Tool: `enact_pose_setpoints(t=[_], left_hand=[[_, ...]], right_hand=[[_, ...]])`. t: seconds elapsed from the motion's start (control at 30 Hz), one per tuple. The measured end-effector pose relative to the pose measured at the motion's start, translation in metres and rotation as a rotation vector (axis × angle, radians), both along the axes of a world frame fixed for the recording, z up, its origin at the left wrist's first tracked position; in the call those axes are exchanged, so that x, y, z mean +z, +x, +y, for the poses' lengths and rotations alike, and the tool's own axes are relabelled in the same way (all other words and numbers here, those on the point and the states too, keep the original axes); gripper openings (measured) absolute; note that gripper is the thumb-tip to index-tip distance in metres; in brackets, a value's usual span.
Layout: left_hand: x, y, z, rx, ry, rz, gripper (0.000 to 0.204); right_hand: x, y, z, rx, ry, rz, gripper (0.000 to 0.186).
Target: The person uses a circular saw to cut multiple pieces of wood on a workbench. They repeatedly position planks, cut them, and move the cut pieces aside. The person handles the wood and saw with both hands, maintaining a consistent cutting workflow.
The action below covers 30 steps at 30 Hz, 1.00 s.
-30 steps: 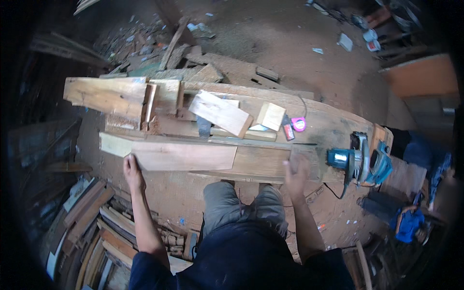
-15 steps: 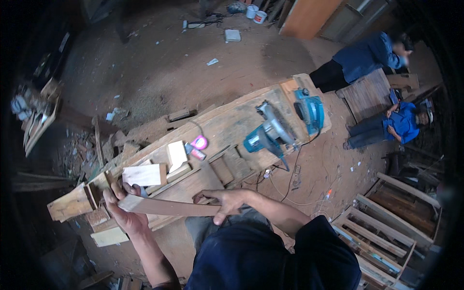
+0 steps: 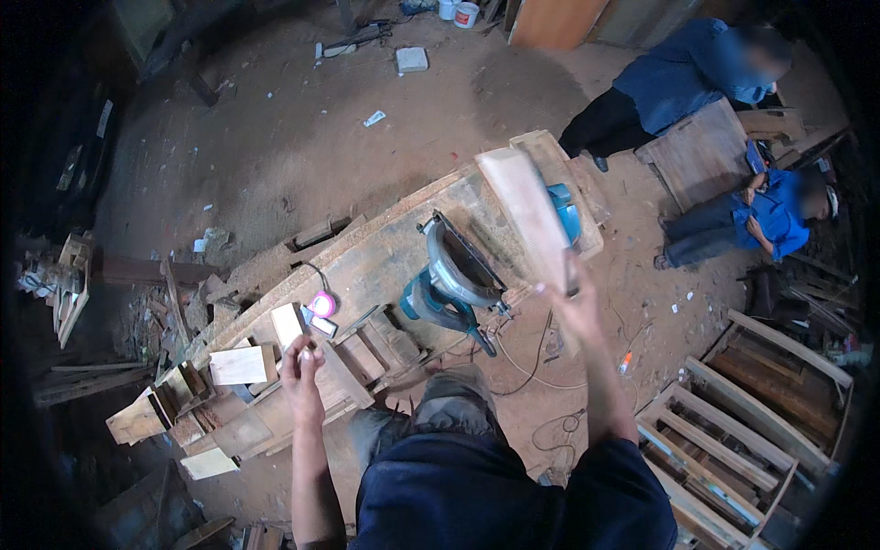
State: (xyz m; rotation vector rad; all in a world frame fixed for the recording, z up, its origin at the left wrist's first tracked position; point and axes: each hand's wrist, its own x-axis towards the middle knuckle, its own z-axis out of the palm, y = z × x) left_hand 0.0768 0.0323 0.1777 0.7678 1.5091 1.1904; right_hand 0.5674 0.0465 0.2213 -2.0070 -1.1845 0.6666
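Note:
At the right end of the workbench (image 3: 367,266), my right hand (image 3: 579,312) grips the near end of a long pale wooden board (image 3: 522,202). The board reaches away from me, partly covering a teal power tool (image 3: 564,215). My left hand (image 3: 302,367) is raised over the bench's left part with its fingers curled in; whatever it may hold is hidden. Close to it are a pale wood block (image 3: 287,321) and a flat whitish wood piece (image 3: 240,366). A teal circular saw (image 3: 449,275) rests mid-bench between my hands. Beside the block sits a round pink object (image 3: 322,304).
Two people in blue, one bending (image 3: 678,73) and one upright (image 3: 775,215), are at the right near a wooden panel (image 3: 701,151). Wooden frames (image 3: 724,449) lie at lower right. Cables (image 3: 527,380) trail over the floor. Scrap wood (image 3: 174,307) is piled left.
My right hand has swung the board from in front of me to the bench's right end. My left hand has let go of it and moved right. The view has shifted.

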Motion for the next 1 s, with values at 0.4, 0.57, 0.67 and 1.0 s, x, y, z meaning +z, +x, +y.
enact_pose_setpoints(t=[0.4, 0.57, 0.67, 1.0], left_hand=[[-0.102, -0.089, -0.200, 0.074, -0.725, 0.367, 0.052], [-0.120, -0.098, -0.243, 0.009, -0.859, 0.374, 0.057], [-0.101, -0.126, -0.270, 0.074, -0.865, 0.458, 0.058], [-0.094, -0.109, -0.246, -0.052, -0.667, 0.592, 0.054]], right_hand=[[-0.136, 0.231, 0.104, -0.145, -0.116, -0.634, 0.094], [-0.160, 0.285, 0.139, 0.159, 0.108, -0.721, 0.085], [-0.159, 0.252, 0.137, 0.164, -0.156, -0.483, 0.078], [-0.121, 0.220, 0.147, 0.185, -0.448, -0.825, 0.063]])
